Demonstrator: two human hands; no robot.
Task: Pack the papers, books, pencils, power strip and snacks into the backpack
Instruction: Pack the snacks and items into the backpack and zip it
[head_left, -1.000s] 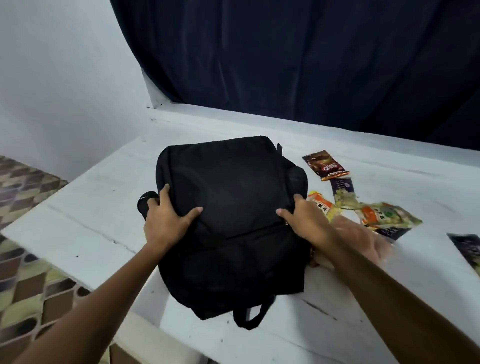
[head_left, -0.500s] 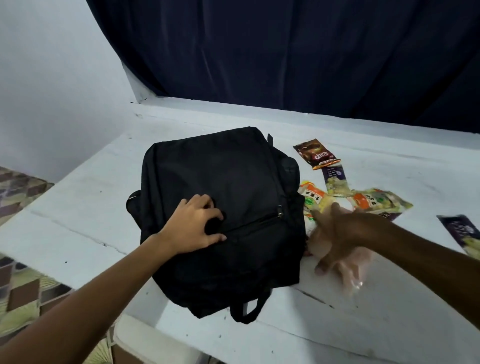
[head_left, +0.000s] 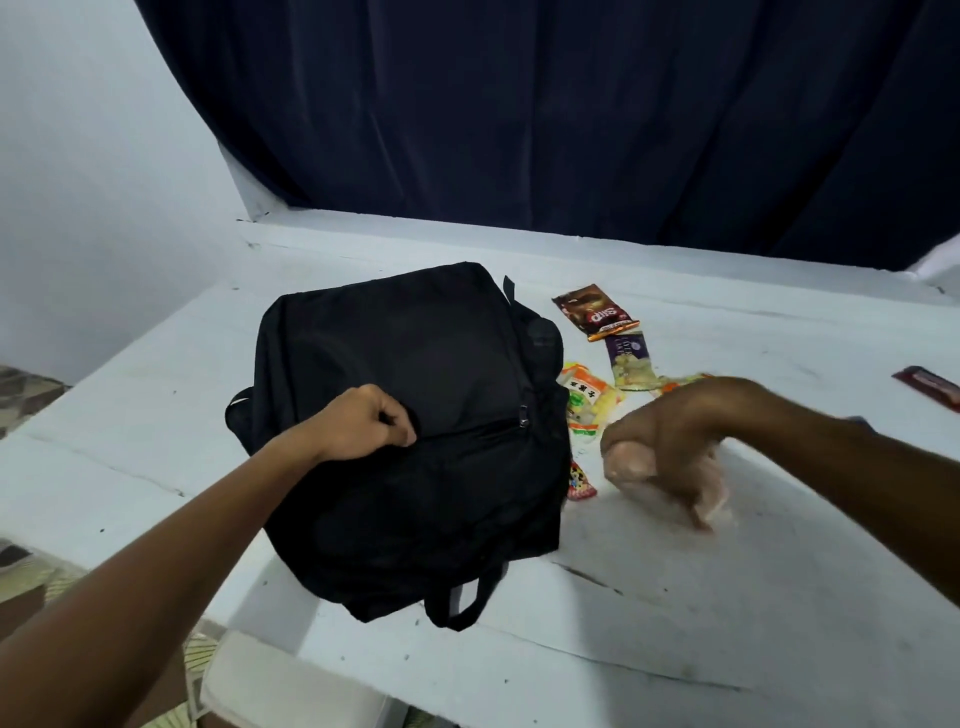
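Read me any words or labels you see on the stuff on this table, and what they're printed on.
"SiiP", seen upside down: brown snack packet.
"LAYER CAKE", partly legible: purple packet.
Three Chinese characters, too small to read surely: orange-and-yellow packet.
Red packet at the right edge and small red wrapper beside the backpack: blurred, unreadable.

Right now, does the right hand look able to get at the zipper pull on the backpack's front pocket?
Probably yes. The right hand hovers just right of the backpack, holding nothing that shows, and nothing lies between it and the zipper pull. The left hand grips fabric further left, clear of the zipper.
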